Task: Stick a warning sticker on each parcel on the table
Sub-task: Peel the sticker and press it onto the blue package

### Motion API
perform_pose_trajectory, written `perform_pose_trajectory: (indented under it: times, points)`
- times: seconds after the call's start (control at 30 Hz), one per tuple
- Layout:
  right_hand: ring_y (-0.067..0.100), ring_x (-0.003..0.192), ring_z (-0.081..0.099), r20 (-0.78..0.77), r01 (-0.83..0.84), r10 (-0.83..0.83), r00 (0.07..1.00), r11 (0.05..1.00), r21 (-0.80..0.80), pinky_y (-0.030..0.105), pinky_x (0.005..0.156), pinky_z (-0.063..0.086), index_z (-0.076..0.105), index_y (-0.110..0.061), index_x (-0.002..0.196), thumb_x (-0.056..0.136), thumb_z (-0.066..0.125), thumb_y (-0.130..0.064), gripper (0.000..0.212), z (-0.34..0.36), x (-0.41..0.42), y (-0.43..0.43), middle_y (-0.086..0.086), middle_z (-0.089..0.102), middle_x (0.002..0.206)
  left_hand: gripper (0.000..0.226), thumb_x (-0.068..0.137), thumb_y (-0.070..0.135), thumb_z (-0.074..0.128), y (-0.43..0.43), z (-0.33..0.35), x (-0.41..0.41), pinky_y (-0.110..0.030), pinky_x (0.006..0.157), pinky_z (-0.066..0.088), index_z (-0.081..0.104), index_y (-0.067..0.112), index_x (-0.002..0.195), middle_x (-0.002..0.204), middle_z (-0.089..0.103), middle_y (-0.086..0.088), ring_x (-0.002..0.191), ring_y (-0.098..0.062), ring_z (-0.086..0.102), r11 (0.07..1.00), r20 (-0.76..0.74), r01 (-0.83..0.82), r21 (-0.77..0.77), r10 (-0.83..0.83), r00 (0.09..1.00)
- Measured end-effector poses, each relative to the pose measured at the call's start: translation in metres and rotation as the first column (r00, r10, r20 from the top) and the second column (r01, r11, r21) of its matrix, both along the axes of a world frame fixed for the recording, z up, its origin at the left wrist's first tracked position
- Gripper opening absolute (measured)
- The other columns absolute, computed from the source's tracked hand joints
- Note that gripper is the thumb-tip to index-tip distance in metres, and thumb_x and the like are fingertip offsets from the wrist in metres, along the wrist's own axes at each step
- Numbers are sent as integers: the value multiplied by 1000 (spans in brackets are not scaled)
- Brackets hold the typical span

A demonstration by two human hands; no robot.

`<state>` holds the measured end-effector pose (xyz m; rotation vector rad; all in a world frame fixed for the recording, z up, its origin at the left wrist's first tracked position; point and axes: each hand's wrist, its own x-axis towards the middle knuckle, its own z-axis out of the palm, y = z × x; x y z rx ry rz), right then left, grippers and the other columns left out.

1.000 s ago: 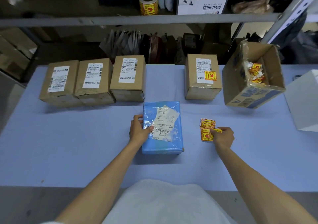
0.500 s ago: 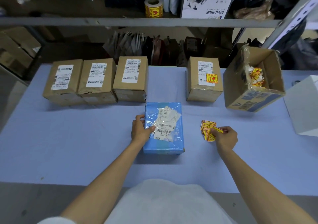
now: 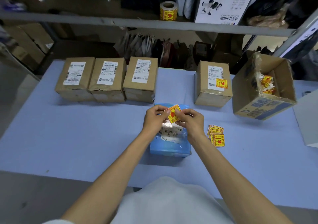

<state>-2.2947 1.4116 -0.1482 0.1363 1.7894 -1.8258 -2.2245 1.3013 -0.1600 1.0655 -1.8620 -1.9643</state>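
— Head view: what do we hold?
— Our left hand [image 3: 154, 118] and right hand [image 3: 191, 120] both pinch one yellow-and-red warning sticker [image 3: 173, 114], raised over the far edge of the blue parcel [image 3: 170, 149] beneath them.
— Where do we have room?
— Bare surface [image 3: 68, 134] spreads left of our left hand. A sticker pile [image 3: 216, 135] lies just right of our right hand.
— Any writing?
— Beyond our hands, three brown parcels [image 3: 141, 79] show white barcode labels. A fourth parcel [image 3: 212, 86] also carries a sticker. We cannot read the print.
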Motion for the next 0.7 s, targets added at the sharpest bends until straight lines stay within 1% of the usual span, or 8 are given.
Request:
perform_pose_trajectory:
  times: [0.07,0.13,0.27,0.37,0.43,0.53,0.6,0.7]
  points:
    - [16,56,64,-47,-85,87,995,995,41,27,58,56,61,-7,73,79,73,1,16,0,3,0,9,67,67,6,86,9,68,-7,0,5,-23,67,53,65,14,83,79,65,-5,69,-15,61,999,6,-46,3,46,999]
    - [16,54,64,-95,-109,118,988,989,99,27,55,55,62,-4,74,78,74,2,14,-2,6,0,12,68,68,9,84,8,70,-12,-2,9,-27,68,53,66,16,80,79,65,-5,70,-16,61,998,14,-59,-7,59,998]
    - [16,51,64,-178,11,21,984,984,176,23,50,51,65,-5,73,75,76,1,13,-5,11,-3,11,67,65,13,82,9,72,-12,-2,9,-27,68,52,67,20,78,81,68,-6,77,-20,65,999,-1,-30,18,30,1000]
    - [13,51,63,-189,74,-40,981,982,176,22,50,50,65,-8,78,76,75,0,13,-7,13,-5,9,67,63,10,85,9,69,-12,0,4,-25,68,52,68,19,82,82,69,-6,76,-17,65,999,-4,10,39,-9,1000]
    - [14,54,63,-186,80,-47,981,982,172,22,52,51,65,-8,86,77,74,1,15,-5,11,-4,8,68,63,9,87,8,66,-14,2,1,-22,67,53,68,16,85,82,69,-6,73,-14,65,997,-4,45,62,-45,999]
    - [15,57,62,-188,83,-55,981,986,146,23,55,50,64,-9,87,81,71,2,14,1,4,-1,8,67,66,7,88,6,65,-15,4,-4,-18,63,54,67,12,88,79,69,-5,66,-10,66,992,3,90,90,-91,996]
    - [12,59,63,-181,87,-63,981,987,133,21,54,50,63,-11,87,83,68,2,15,5,1,1,7,67,69,5,89,6,65,-14,6,-7,-15,58,52,65,10,88,77,68,-6,60,-6,65,991,18,118,70,-119,993]
    - [12,61,63,-171,107,-88,981,989,106,18,53,51,63,-13,86,84,67,1,15,7,-2,1,7,67,72,5,89,6,64,-18,12,-14,-14,57,51,63,11,86,76,68,-6,60,-7,64,977,50,214,-1,-213,976]
